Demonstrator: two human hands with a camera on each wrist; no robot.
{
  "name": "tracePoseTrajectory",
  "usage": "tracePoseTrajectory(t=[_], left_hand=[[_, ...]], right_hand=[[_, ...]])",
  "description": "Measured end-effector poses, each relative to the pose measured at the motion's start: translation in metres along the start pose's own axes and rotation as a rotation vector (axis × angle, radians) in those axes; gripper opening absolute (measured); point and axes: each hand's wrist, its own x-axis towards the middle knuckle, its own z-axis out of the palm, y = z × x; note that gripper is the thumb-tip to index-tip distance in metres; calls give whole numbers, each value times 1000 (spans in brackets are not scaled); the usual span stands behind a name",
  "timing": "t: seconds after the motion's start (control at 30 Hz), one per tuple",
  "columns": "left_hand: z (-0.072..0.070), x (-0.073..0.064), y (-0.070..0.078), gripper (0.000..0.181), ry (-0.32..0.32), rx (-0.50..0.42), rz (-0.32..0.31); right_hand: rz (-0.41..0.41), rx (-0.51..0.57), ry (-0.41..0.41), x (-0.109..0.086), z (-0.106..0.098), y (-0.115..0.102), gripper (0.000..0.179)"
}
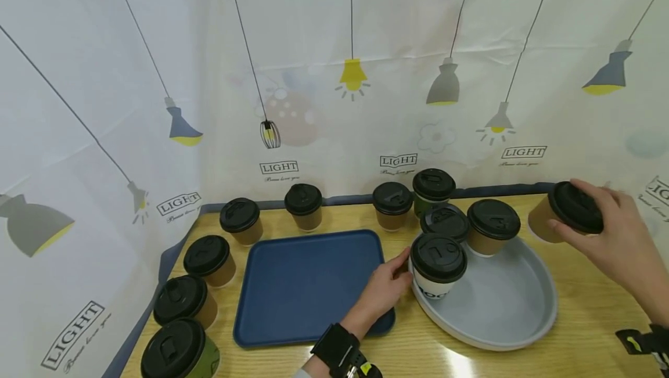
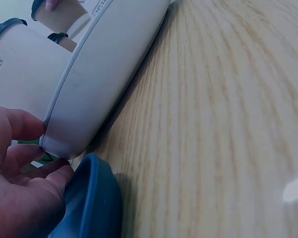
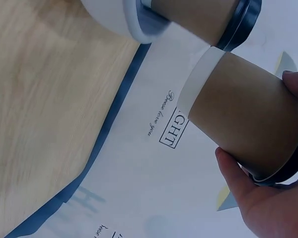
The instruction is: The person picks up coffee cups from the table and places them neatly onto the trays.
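Note:
My right hand (image 1: pixel 617 227) grips a brown paper cup (image 3: pixel 253 114) around its black lid, with the cup tilted in the air right of the round grey tray (image 1: pixel 512 308). The left hand (image 1: pixel 384 285) holds the near-left rim of that tray, its fingertips at the edge in the left wrist view. Close beside these fingers stands a white cup (image 1: pixel 434 285) with a black lid, inside the tray. Behind it on the tray are a black-lidded cup (image 1: pixel 444 222), its body mostly hidden, and a brown cup (image 1: pixel 488 238).
A blue rectangular tray (image 1: pixel 308 291) lies left of the round one. Several brown cups (image 1: pixel 216 267) and a green cup (image 1: pixel 209 357) line the table's left side and back. Another green cup (image 1: pixel 431 192) stands behind the round tray. A printed cloth (image 1: pixel 324 105) hangs behind the table.

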Motion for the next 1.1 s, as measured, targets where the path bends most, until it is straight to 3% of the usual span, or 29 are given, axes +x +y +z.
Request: tracePoseTrajectory(t=[0.27,0.6,0.83,1.1], left_hand=[[0,0,-1,55,11,7,1],[1,1,0,56,16,23,-11],[1,1,-1,56,15,19,-14],[1,1,0,55,14,23,-12]], right_hand=[[-17,-38,-4,-23,0,-7,91],[-84,3,-15,-47,9,-14,94],[-145,44,-30,-56,19,-16,98],[-150,34,-60,-60,29,-15,98]])
